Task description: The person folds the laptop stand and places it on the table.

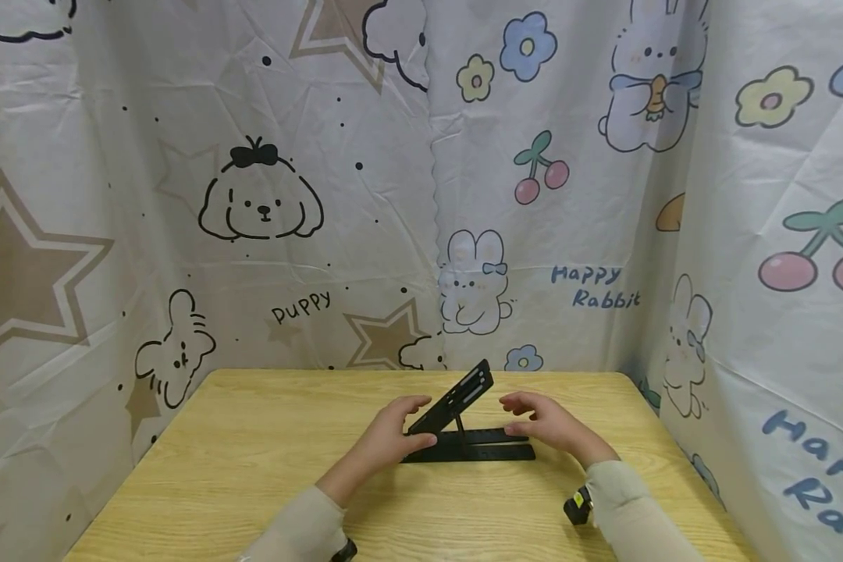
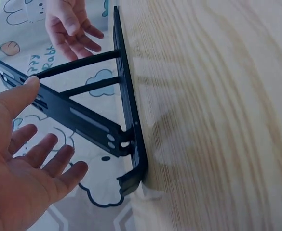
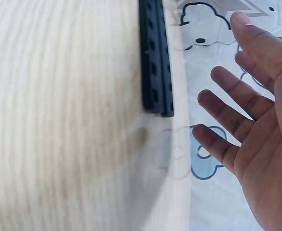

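Observation:
A black folding laptop stand [image 1: 492,453] sits on the table with its slotted panel [image 2: 83,115] tilted up. Two thin struts [image 2: 83,62] prop this panel over the base. At the stand's left side is my left hand [image 1: 386,433], its fingers loosely spread and the thumb tip overlapping the panel in the left wrist view. My right hand [image 1: 551,421] hovers by the right end of the base, fingers relaxed and apart. In the right wrist view, a gap shows between those fingers and the base's end.
The light wood table [image 1: 253,437] meets a printed curtain [image 1: 365,234] at the back, with more curtain along both sides. A black wrist camera [image 1: 578,506] is strapped below my right sleeve [image 1: 621,499].

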Available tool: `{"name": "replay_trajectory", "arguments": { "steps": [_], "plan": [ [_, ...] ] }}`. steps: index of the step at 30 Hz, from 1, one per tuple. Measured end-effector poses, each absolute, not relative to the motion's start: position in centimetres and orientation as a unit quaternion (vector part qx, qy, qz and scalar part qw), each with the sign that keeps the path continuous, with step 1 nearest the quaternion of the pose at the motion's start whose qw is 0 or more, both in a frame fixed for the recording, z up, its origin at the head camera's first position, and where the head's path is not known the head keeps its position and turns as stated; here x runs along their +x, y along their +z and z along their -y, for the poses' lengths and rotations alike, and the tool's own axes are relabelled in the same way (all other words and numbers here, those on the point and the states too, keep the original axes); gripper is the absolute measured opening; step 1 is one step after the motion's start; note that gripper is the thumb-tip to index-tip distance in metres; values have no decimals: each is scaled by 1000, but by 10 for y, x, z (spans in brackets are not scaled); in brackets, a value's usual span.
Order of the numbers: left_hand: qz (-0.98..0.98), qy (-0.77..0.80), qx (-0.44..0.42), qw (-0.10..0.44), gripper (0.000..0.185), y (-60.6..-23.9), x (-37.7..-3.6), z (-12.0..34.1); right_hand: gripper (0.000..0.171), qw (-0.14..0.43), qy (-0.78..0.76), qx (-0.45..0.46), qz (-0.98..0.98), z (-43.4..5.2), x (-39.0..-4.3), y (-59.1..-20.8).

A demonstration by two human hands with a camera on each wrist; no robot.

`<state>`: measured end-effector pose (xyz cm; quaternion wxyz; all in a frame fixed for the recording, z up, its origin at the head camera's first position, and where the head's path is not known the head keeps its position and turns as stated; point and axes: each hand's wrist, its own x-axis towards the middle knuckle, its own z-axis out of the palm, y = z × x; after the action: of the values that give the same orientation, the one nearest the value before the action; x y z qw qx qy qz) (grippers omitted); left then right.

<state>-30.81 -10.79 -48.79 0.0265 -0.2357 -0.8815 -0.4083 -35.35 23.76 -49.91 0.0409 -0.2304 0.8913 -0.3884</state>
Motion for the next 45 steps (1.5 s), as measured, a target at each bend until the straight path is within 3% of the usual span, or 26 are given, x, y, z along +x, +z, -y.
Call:
{"name": "replay_trajectory", "arguments": {
  "steps": [15,23,29,38,45],
  "plan": [
    [873,-431,-227,30,69,-487,-307,89,75,96,-372,-235,-893,-245,-355,-523],
    [869,-432,-238,38,64,-488,-307,87,81,87,-332,-235,-909,-245,-352,-525],
    [864,-439,-242,43,58,-487,-307,84,80,64,-286,-241,-925,-245,-351,-527],
    [869,-430,-241,48,56,-489,-308,81,59,53,-261,-252,-930,-245,-350,-525],
    [876,-419,-234,45,53,-489,-311,80,55,57,-264,-258,-928,-248,-349,-526]
  ]
}}
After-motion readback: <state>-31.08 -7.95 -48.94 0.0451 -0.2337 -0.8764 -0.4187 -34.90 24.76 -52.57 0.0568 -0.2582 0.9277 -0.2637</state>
